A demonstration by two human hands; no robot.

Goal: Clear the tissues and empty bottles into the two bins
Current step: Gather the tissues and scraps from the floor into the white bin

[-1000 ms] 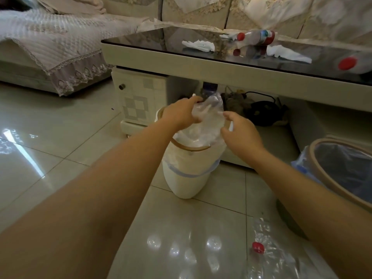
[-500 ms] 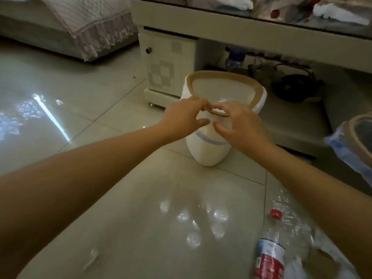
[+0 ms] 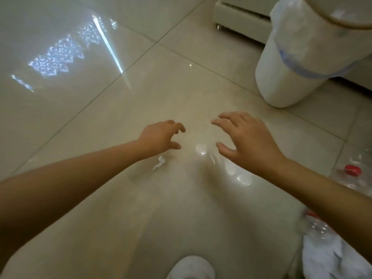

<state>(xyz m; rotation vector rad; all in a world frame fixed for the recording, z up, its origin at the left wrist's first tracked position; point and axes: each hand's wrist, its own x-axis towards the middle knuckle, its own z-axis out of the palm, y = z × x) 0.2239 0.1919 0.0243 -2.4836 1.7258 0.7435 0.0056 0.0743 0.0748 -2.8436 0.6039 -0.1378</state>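
Both my hands hang empty over the tiled floor. My left hand [image 3: 161,135] has loosely curled fingers, and a small crumpled white tissue [image 3: 160,162] lies on the floor just below it. My right hand [image 3: 244,140] is spread open with fingers apart. The white bin [image 3: 289,77] with a clear liner stands at the upper right, only partly in view. A clear plastic bottle with a red cap [image 3: 355,176] lies on the floor at the right edge. A second clear bottle [image 3: 320,228] and white tissue [image 3: 330,258] lie at the lower right, partly behind my right forearm.
The base of the white table cabinet [image 3: 239,13] shows at the top beside the bin. A white shoe [image 3: 191,267] is at the bottom edge. Glossy beige floor tiles with bright reflections fill the left half.
My view has tipped down to the floor. Both hands have left the bin's rim and now hover lower, apart and empty, above the floor near the small tissue.
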